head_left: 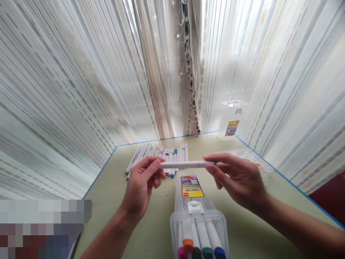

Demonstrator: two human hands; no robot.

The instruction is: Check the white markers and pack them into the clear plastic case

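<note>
Between my two hands a white marker [185, 164] is held level above the table. My left hand [145, 174] pinches its left end, and my right hand [234, 176] grips the right end, where a dark greenish tip shows by the fingers. Below them lies a clear plastic marker case [178, 201] with a yellow label, its open end toward me. Several white markers with pink, orange, black, teal and blue ends stick out of it. Behind my left hand, a row of loose white markers [140, 156] with coloured ends lies on the table.
The pale green table [107, 205] has a blue edge. At its back right stands a clear plastic box [230, 120] with a yellow label. Crumpled clear plastic packaging [248, 158] lies behind my right hand. String curtains [107, 72] hang behind the table.
</note>
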